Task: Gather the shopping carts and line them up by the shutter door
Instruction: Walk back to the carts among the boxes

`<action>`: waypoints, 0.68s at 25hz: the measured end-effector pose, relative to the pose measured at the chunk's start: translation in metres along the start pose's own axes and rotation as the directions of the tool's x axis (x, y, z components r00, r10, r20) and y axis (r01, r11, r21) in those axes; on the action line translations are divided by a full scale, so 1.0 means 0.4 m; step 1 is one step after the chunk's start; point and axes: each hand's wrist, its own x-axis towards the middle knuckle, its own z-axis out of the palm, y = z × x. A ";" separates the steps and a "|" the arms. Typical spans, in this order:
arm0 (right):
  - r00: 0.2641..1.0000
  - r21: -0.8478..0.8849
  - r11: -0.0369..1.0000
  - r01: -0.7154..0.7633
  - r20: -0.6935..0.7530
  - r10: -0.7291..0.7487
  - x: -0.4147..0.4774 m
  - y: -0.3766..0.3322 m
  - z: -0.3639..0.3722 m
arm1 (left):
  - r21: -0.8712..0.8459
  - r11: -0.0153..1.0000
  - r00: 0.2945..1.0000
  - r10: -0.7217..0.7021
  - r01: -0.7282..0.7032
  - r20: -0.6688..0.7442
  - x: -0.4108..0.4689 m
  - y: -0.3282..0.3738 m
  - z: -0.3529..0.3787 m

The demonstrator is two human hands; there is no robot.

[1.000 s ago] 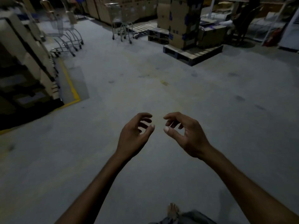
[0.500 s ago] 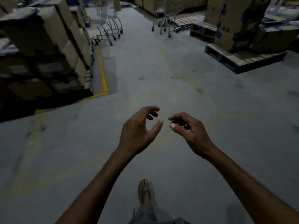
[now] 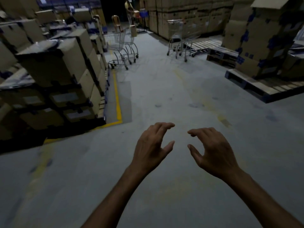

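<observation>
Since 0.5 s ago: the view has lifted, both cart groups sit lower and bigger in frame, and the hands have spread apart with fingers less curled.

Left hand (image 3: 151, 145): lower centre, palm down, fingers loosely bent, thumb out, nothing in it. Right hand (image 3: 212, 148): just right of it in the same pose, also holding nothing. They are near each other, not touching, both over bare grey floor (image 3: 164, 99).

Nested carts (image 3: 121, 45): upper centre-left, at the far end of the yellow line (image 3: 118, 99), just beside the stacked cardboard boxes (image 3: 54, 63) filling the left side.

Second cart group (image 3: 179, 38): upper centre-right, in front of a box wall (image 3: 189, 12); the count is unclear through blur.

Both groups are well apart from the hands.

Loaded pallet (image 3: 256, 87): right side, with a tall box stack on it.

Person (image 3: 130, 9): top centre, far back, blurred.
</observation>
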 end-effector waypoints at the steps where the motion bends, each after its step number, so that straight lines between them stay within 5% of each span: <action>1: 0.999 -0.051 0.998 0.034 -0.002 -0.034 0.050 0.025 0.029 | 0.058 0.998 0.999 0.035 -0.035 -0.003 0.040 -0.042 0.019; 7: 0.990 -0.177 0.974 0.138 0.013 -0.138 0.360 0.230 0.221 | 0.324 0.929 0.983 0.183 -0.179 0.020 0.342 -0.271 0.173; 12: 0.995 0.116 0.990 -0.083 0.063 0.076 0.641 0.422 0.367 | -0.023 0.986 0.986 -0.163 0.162 -0.046 0.615 -0.420 0.307; 17: 0.970 0.415 0.882 -0.222 0.188 0.155 0.925 0.576 0.482 | -0.419 0.825 0.913 -0.407 0.379 0.025 0.877 -0.566 0.391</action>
